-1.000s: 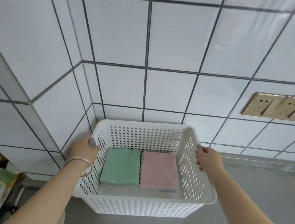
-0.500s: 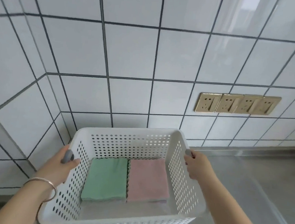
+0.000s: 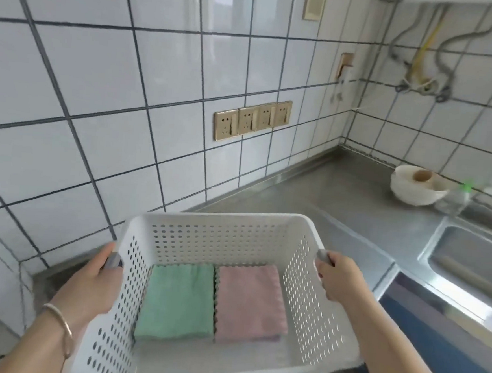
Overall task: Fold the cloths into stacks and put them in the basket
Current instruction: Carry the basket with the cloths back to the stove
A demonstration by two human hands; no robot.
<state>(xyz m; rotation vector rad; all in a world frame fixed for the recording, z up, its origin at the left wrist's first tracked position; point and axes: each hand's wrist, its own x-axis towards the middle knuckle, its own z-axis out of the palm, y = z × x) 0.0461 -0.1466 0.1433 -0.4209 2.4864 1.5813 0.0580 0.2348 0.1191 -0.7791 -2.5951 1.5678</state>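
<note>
- One white perforated basket (image 3: 219, 243) is being held between the two hands, above the near edge of a steel counter (image 3: 355, 201).
- The left hand (image 3: 96, 280) is being curled round the grey handle (image 3: 113, 261) on the basket's left rim; one thin bangle (image 3: 62, 322) is being worn on that wrist.
- The right hand (image 3: 340, 279) is being curled round the matching grey handle (image 3: 323, 255) on the right rim.
- Two folded stacks are being carried on the basket floor, side by side with their inner edges touching: a green cloth stack (image 3: 178, 301) nearer the left hand and a pink cloth stack (image 3: 249, 301) nearer the right hand. Bare floor is being left on the near side of both stacks.
- Four gold wall sockets (image 3: 251, 120) are being shown in one row on the tiled wall beyond the hands.
- One white bowl (image 3: 415, 188) and one clear bottle (image 3: 452, 199) are being shown well beyond the right hand, and one sink (image 3: 474, 263) just to its right.
- Open counter is being shown between the basket's far rim and the bowl.
</note>
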